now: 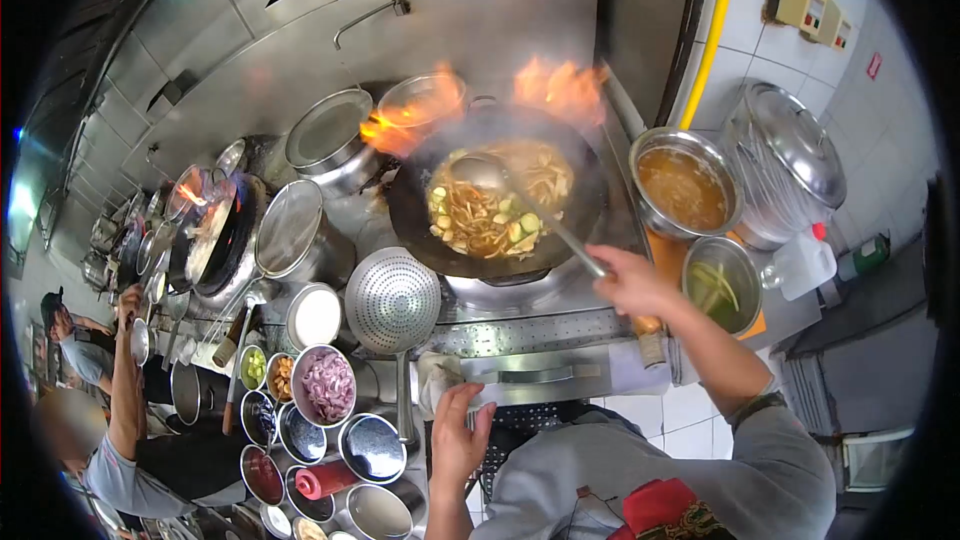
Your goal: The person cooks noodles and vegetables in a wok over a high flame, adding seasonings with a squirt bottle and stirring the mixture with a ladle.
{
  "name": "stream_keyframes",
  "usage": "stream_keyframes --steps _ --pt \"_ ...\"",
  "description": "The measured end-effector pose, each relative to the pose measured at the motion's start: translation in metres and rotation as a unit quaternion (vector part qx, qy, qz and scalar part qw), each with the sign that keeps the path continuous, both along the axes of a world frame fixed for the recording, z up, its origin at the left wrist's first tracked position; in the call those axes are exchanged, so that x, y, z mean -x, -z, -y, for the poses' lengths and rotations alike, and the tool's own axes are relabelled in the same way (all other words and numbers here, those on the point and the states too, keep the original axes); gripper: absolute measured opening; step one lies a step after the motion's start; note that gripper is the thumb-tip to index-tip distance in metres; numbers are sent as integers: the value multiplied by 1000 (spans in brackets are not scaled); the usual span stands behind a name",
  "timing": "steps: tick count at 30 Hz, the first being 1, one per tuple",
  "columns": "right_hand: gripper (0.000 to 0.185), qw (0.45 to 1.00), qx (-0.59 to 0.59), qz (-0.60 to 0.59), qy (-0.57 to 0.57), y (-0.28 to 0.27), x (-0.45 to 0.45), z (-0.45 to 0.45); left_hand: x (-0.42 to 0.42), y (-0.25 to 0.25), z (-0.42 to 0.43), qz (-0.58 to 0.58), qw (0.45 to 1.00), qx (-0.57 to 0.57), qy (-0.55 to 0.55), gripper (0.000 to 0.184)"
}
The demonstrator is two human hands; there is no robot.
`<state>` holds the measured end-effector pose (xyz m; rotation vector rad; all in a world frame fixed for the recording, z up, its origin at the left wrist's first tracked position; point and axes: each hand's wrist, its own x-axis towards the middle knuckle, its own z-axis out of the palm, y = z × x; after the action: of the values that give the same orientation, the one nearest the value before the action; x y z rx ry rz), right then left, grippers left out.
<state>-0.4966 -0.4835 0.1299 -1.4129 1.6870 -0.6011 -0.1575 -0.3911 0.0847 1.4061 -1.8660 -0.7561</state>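
My right hand [632, 282] grips the wooden-ended handle of a long metal ladle [482, 172]. The ladle's bowl dips into a black wok [415, 225], among sliced vegetables and pale pieces in brown sauce [480, 220]. Orange flames [560, 90] rise at the wok's far rim. Held low at the front of the stove, my left hand [458, 435] has its thumb apart from its fingers and holds nothing. Just beyond it lies a folded cloth [438, 375], and to its left is the handle of a perforated skimmer [393, 300].
A pot of brown broth [687, 183] and a bowl of green strips [722, 285] stand at right. Chopped onions [325, 387], a red squeeze bottle [325, 480] and several containers crowd the left. Farther left, a co-worker's arm [125, 370] reaches toward another flaming wok [212, 230].
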Motion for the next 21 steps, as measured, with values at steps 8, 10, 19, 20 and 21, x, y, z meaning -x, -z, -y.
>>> stream_keyframes --steps 8,10,19,20,21 --pt "57 998 -53 38 22 -8 39 -10 -25 7 -15 -3 998 -33 -50 24" --pt "57 999 -13 12 35 5 17 11 -17 5 -6 3 999 -30 -34 23" --pt "61 997 -68 -21 -5 -32 62 -18 -30 2 -9 16 994 -71 -79 23" --pt "61 998 -54 -13 7 -25 55 -13 -27 0 -8 20 993 -84 -84 23" --pt "61 999 -39 -5 20 -12 41 1 -24 4 -2 23 998 -36 -49 23"
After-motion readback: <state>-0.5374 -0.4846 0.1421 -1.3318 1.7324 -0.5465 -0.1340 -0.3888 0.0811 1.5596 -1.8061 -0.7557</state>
